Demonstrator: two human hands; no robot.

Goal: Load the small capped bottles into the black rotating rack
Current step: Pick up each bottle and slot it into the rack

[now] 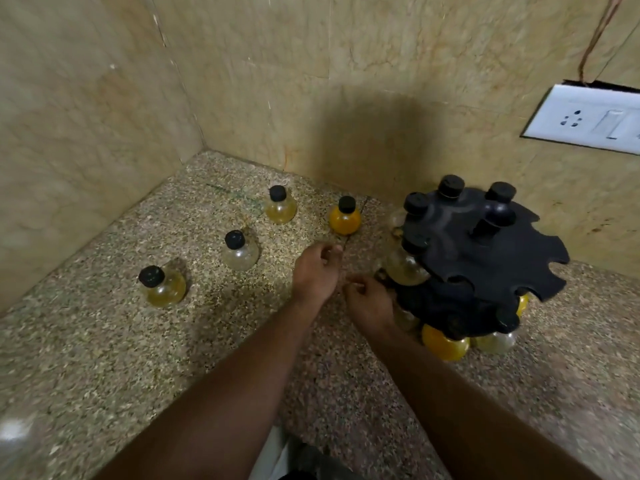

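Observation:
The black rotating rack stands at the right on the speckled counter, with several black-capped bottles hanging in its upper and lower notches. Several loose round bottles stand on the counter to its left: an orange one, a pale yellow one, a clear one and a yellow one. My left hand hovers empty, fingers loosely curled, just below the orange bottle. My right hand is by the rack's left edge, beside a hanging bottle, holding nothing that I can see.
Beige marble walls meet in a corner behind the bottles. A white socket and switch plate sits on the right wall above the rack. A blurred clear object lies at the lower left edge.

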